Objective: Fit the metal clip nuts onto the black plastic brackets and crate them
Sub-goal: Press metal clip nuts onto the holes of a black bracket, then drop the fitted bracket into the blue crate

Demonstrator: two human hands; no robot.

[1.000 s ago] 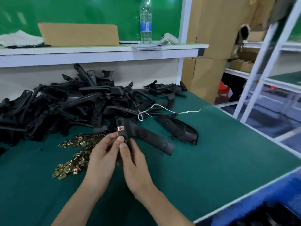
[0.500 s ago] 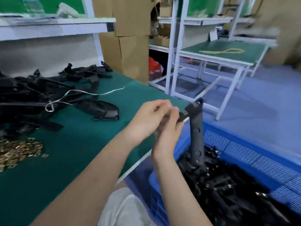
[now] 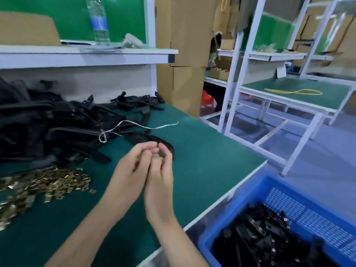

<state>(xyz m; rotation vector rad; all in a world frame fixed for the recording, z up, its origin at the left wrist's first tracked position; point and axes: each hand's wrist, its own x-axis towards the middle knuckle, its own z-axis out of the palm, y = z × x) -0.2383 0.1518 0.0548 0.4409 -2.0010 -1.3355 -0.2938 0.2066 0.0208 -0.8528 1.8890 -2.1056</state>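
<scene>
Left hand (image 3: 129,175), right hand (image 3: 160,183): fingertips meeting over worktop (image 3: 208,162) centre, grasp apparently empty, blur prevents certainty | black plastic brackets (image 3: 48,122): heaped rear-left, others in blue crate (image 3: 285,203) beyond right edge | metal clip nuts (image 3: 46,183): left edge | bottle (image 3: 98,22): blue label, illegible

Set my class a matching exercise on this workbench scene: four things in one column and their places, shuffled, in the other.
Things
1. brass clip nuts
2. water bottle
3. yellow cord
4. blue crate

Places
A. on the neighbouring table
B. beside the green bench's right edge
C. on the white shelf
D. heaped on the green bench, left side

Pairs: 1-D, 2-C, 3-A, 4-B.
</scene>
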